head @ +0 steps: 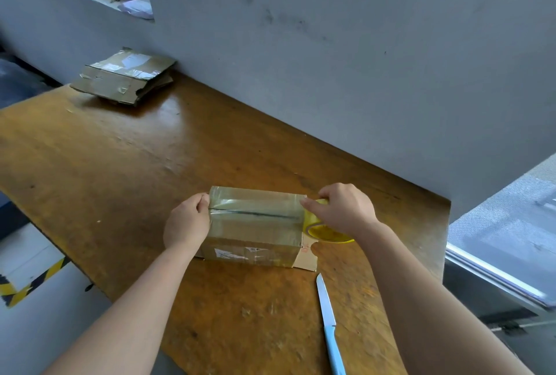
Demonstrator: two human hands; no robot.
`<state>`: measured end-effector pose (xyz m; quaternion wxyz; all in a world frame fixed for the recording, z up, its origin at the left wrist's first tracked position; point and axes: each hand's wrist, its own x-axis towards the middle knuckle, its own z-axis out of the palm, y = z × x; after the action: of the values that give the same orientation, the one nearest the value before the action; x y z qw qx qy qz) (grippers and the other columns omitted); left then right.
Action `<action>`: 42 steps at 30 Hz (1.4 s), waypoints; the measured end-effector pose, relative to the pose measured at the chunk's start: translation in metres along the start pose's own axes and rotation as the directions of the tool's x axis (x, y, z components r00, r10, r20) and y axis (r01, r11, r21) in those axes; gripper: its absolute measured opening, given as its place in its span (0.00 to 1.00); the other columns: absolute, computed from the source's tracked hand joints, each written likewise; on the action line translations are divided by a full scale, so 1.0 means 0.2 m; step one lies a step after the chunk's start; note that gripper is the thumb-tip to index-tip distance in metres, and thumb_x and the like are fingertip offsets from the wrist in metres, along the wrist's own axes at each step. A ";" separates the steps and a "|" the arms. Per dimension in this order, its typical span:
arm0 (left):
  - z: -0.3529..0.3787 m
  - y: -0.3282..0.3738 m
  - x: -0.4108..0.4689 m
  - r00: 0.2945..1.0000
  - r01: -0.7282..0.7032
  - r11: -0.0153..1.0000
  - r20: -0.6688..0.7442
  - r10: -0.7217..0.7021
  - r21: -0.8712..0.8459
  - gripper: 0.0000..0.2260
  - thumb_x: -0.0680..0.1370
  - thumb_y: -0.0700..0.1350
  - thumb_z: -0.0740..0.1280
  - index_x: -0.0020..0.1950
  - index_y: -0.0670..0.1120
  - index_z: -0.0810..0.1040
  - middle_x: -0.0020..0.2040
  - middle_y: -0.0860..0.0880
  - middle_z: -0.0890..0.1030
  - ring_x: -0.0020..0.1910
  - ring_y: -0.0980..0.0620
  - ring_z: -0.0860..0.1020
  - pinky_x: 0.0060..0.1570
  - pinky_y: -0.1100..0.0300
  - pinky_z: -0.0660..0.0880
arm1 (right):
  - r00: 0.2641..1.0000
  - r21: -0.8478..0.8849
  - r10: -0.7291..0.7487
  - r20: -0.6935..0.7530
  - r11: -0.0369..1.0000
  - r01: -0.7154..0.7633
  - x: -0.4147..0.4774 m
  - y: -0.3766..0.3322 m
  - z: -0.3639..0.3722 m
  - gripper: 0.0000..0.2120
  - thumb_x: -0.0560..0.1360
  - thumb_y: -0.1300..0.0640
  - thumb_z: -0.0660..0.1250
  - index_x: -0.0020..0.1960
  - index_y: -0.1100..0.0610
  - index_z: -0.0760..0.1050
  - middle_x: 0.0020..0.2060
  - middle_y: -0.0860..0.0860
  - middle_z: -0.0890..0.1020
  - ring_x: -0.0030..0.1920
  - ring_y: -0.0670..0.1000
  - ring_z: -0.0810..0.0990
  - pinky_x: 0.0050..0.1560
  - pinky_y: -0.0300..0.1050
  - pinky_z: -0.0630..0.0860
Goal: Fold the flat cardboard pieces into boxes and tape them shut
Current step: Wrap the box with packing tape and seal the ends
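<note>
the cardboard box [255, 224] sits on the wooden table [120, 164] between the two hands, its top and front shiny with clear tape and a dark seam running along the top from one hand to the other.

the left hand [186, 224] comes in from the lower left with the forearm stretched forward. its fingers are curled together against the left end of the box, and the thumb tip meets them at the top edge, right where the seam ends.

the right hand [343, 209] reaches in from the lower right, wrist bent inward. its fingers are curled over a yellow tape roll [325, 230] and clamp it against the right end of the box, with the forefinger stretched onto the box's top corner. a loose cardboard flap juts out just below these fingers.

near the right forearm, well short of the fingers, a knife [329, 323] with a light blue handle lies on the table. far beyond the left fingers, by the grey wall [331, 58], lies a stack of flat cardboard pieces [126, 76].
</note>
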<state>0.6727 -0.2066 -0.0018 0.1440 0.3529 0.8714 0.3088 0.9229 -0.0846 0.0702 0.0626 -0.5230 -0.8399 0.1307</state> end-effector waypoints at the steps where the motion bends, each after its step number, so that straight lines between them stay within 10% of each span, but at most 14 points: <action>1: 0.00 0.00 0.00 1.000 -0.007 1.000 0.002 0.007 0.008 0.17 0.84 0.51 0.53 0.68 0.50 0.75 0.62 0.47 0.80 0.57 0.45 0.78 0.48 0.52 0.77 | 1.000 0.001 -0.001 0.009 1.000 0.001 0.01 0.00 0.00 0.20 0.74 0.31 0.58 0.40 0.47 0.72 0.30 0.40 0.71 0.30 0.43 0.72 0.26 0.36 0.63; 7: -0.03 0.00 0.05 0.854 -0.516 0.855 0.115 0.508 0.054 0.28 0.78 0.30 0.59 0.74 0.52 0.65 0.76 0.56 0.59 0.77 0.55 0.54 0.74 0.53 0.52 | 1.000 -0.050 -0.006 0.014 0.999 0.007 0.03 0.02 0.01 0.24 0.74 0.31 0.59 0.29 0.47 0.67 0.26 0.42 0.71 0.28 0.44 0.71 0.25 0.37 0.61; 24: -0.05 0.00 0.02 0.862 -0.494 0.869 0.121 0.493 -0.028 0.23 0.77 0.28 0.59 0.68 0.46 0.75 0.69 0.50 0.74 0.69 0.49 0.71 0.69 0.53 0.68 | 0.995 -0.067 0.060 0.079 0.996 -0.054 0.03 0.11 0.20 0.26 0.76 0.31 0.53 0.51 0.48 0.80 0.34 0.41 0.76 0.33 0.45 0.76 0.28 0.37 0.68; 31: -0.05 0.05 0.04 0.859 -0.499 0.855 0.213 0.466 0.143 0.18 0.81 0.53 0.59 0.69 0.50 0.72 0.69 0.53 0.73 0.65 0.50 0.74 0.61 0.54 0.73 | 0.991 -0.006 0.082 0.103 0.997 -0.081 0.02 0.11 0.23 0.24 0.77 0.32 0.53 0.63 0.43 0.75 0.47 0.42 0.81 0.42 0.45 0.80 0.36 0.38 0.77; 37: 0.10 0.21 -0.09 0.935 -0.352 0.807 0.217 0.280 0.475 0.25 0.83 0.55 0.46 0.79 0.49 0.52 0.80 0.48 0.50 0.78 0.46 0.45 0.71 0.39 0.37 | 0.986 0.024 0.043 0.160 0.999 -0.047 0.03 0.09 0.21 0.23 0.78 0.35 0.54 0.73 0.36 0.61 0.63 0.45 0.78 0.57 0.50 0.79 0.40 0.38 0.75; 42: 0.19 0.27 -0.14 0.917 -0.380 0.774 0.320 0.240 0.507 0.39 0.72 0.73 0.32 0.74 0.49 0.31 0.74 0.46 0.31 0.76 0.46 0.33 0.67 0.38 0.31 | 0.990 0.048 0.054 0.133 0.997 -0.061 0.02 0.05 0.22 0.22 0.78 0.36 0.57 0.71 0.38 0.66 0.61 0.45 0.79 0.56 0.49 0.79 0.43 0.39 0.78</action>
<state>0.7379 -0.1791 0.0043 0.0838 0.5531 0.8287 0.0154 0.9194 -0.0836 0.0250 0.0169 -0.5353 -0.8232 0.1886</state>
